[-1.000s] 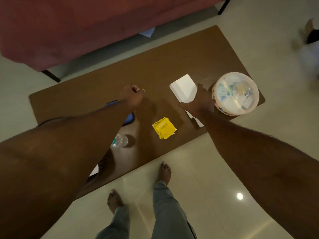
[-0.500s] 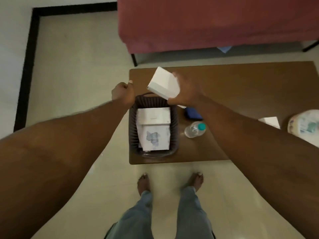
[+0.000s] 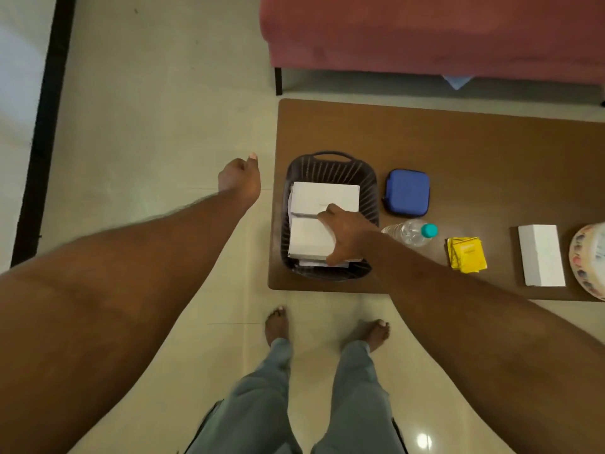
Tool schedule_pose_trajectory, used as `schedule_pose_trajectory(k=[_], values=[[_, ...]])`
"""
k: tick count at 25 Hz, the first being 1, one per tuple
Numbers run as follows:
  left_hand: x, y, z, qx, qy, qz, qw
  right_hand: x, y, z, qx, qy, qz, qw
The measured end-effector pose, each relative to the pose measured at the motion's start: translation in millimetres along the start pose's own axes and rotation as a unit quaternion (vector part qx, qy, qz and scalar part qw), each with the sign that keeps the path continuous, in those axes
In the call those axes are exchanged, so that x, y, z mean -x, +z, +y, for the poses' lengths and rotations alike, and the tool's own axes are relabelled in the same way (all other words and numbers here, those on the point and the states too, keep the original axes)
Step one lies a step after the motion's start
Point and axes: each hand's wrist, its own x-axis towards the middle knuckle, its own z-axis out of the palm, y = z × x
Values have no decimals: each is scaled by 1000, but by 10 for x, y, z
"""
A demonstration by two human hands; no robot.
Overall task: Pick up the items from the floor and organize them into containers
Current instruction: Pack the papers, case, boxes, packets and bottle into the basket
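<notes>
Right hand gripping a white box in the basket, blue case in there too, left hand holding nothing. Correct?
No. The head view shows the blue case on the table beside the basket, not in it. The right hand grips a white box; the left hand holds nothing.

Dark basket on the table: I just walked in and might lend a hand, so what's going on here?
A person stands at a low brown table. Their right hand grips the nearer white box inside the dark slatted basket, beside a second white box. The left hand is curled, holding nothing, over the floor. A blue zip case, water bottle, yellow packets, long white box and round tub lie on the table.
</notes>
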Motion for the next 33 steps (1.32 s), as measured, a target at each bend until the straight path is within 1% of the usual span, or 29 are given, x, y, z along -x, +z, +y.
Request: schedule_pose_trajectory(k=[2,4,7,10,11,13,16,18,20,23,25,27,30,31,33], values=[[-46,65,-85,-8,6,-13,1000,-126,173,-26,15,4,9,1000],[-86,126,-156,-11,2,-21,1000,-227,330,-39,44,27,11,999],[-140,214,-213,-28,3,-17,999,-308,531,29,78,52,23,995],[-147,253,-163,-50,9,-8,999,-270,552,71,53,52,50,996],[-122,249,-89,-56,18,-1,998,-229,495,77,33,47,69,996],[-63,223,117,-68,42,25,996,-150,298,91,-15,35,133,990],[36,212,551,-51,68,86,993,-68,-150,217,-63,24,222,973],[139,293,876,-25,84,112,990,17,-471,374,-99,31,281,954],[271,468,1182,-11,117,124,985,168,-754,579,-133,51,343,928],[588,919,1651,-2,161,103,982,569,-1001,1148,-188,133,394,890],[757,1322,1937,4,177,71,982,887,-974,1688,-223,206,393,868],[910,1805,2215,-4,190,27,981,1257,-766,2302,-247,281,379,846],[1209,2662,2593,-24,208,-55,976,1809,-216,3231,-268,373,378,804],[1318,2919,2677,-41,218,-82,972,1952,-24,3465,-275,406,366,791],[1521,3483,2769,-60,227,-142,962,2178,333,3873,-291,470,316,771]])
